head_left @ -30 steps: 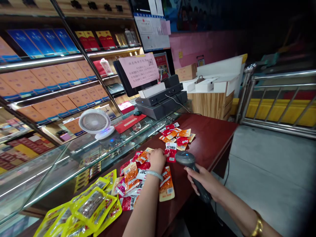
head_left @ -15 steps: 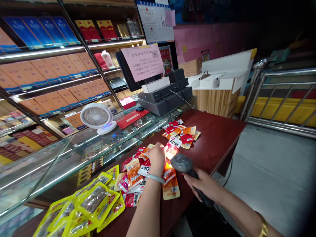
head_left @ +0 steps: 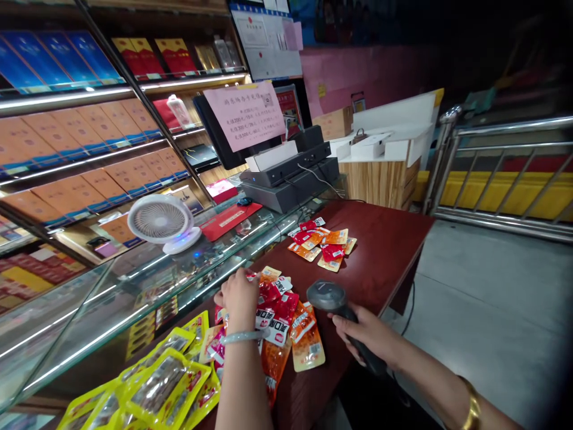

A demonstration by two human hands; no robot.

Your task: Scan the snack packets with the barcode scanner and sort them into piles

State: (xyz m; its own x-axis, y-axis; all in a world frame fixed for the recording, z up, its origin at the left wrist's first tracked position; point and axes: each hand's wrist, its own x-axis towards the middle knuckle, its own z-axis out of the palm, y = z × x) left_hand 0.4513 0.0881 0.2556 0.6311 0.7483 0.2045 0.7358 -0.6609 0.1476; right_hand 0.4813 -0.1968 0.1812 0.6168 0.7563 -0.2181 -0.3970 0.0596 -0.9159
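My right hand [head_left: 364, 331] is wrapped round the grip of a dark barcode scanner [head_left: 329, 294], whose head hangs beside a pile of snack packets. My left hand [head_left: 239, 295], with a pale bangle at the wrist, rests at the far left side of that pile. Its fingers are curled downward, and whatever is under them is hidden. Red and white packets [head_left: 278, 327] lie to the right of it, overlapping one another. Closer to the scanner lies an orange packet [head_left: 308, 346] with a barcode showing.
Yellow-edged clear packets [head_left: 161, 388] are heaped at the front left. A smaller group of packets [head_left: 331, 254] lies farther back on the brown tabletop [head_left: 380, 239]. Along the left runs a glass counter [head_left: 111, 286] with a white fan [head_left: 161, 220]. A metal railing [head_left: 505, 209] stands right.
My left hand has moved left, away from the scanner head to the pile's left side. The white-and-red packet by its thumb has left that spot, and the bright light there is gone.
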